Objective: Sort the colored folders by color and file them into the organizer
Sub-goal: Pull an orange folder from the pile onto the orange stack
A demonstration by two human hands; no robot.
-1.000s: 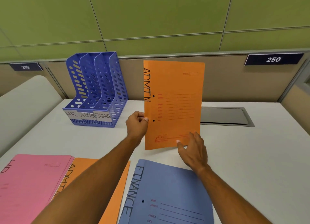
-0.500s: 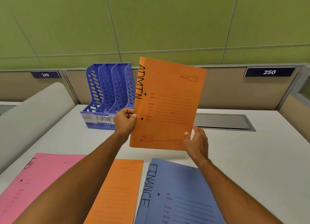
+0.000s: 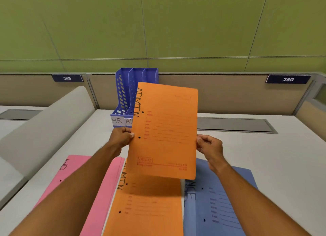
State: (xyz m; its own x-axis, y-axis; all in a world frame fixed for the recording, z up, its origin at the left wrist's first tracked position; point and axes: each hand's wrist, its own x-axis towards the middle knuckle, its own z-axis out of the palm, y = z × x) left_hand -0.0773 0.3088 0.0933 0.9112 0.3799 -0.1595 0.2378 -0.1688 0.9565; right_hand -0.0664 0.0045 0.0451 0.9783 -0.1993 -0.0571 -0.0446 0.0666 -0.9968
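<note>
— At the middle of the view, what are the hands doing?

— The left hand [image 3: 121, 137] pinches the left edge of an orange folder [image 3: 165, 129], thumb on the front near the lower punch hole. The right hand [image 3: 210, 147] grips the right edge at about the same height, fingers curled round it. Between them the folder is held upright in the air, tilted a little, with "ADMIN" written down its spine side.

— And where is it relative to the organizer?

— Right in front of it. The blue organizer [image 3: 127, 92] stands at the back of the white desk [image 3: 264, 156], against the partition, and the folder covers its right part. Two slot labels show at its base: "HR" in full and the start of "AD".

— What lies on the desk closer in?

— Three stacks, side by side. A pink folder [image 3: 77, 181] on the left, partly under the left forearm, with handwritten letters near its top. A second orange folder [image 3: 150, 209] marked "ADMIN" in the middle, directly below the held one. A blue folder [image 3: 220, 209] on the right, under the right forearm, with the letters "NCE" visible.

— Anything further back?

— A grey cable hatch [image 3: 234, 124] set in the desk to the right, and number plates reading 249 [image 3: 67, 78] and 250 [image 3: 287, 79] on the partition.
</note>
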